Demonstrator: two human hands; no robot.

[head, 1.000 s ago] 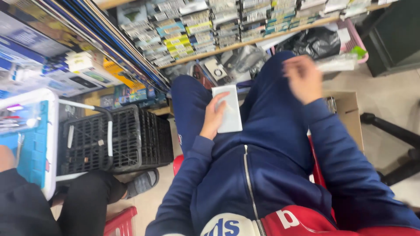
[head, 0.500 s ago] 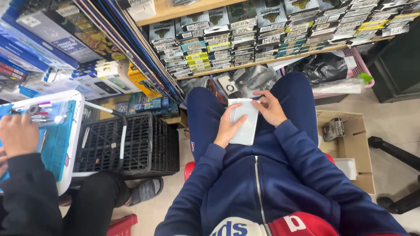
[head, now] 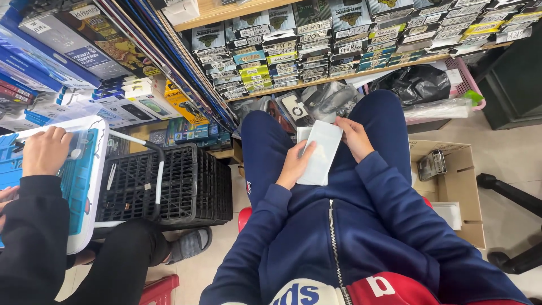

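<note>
I sit in a navy tracksuit with a flat, pale grey rectangular packet (head: pixel 319 151) resting over my lap. My left hand (head: pixel 294 164) grips the packet's lower left edge. My right hand (head: pixel 354 137) pinches its upper right corner. Both hands hold the packet together between my knees. Its face is plain and slightly glossy.
A black plastic crate (head: pixel 164 183) stands to my left. Beyond it, another person's hand (head: pixel 45 149) rests on a blue-and-white tray (head: pixel 84 186). Shelves of small stacked boxes (head: pixel 316 45) fill the front. An open cardboard box (head: pixel 451 186) sits on the floor at my right.
My right hand came down from mid-air to the packet and now holds its top corner. The packet tilted slightly. The neighbour's hand moved onto the tray.
</note>
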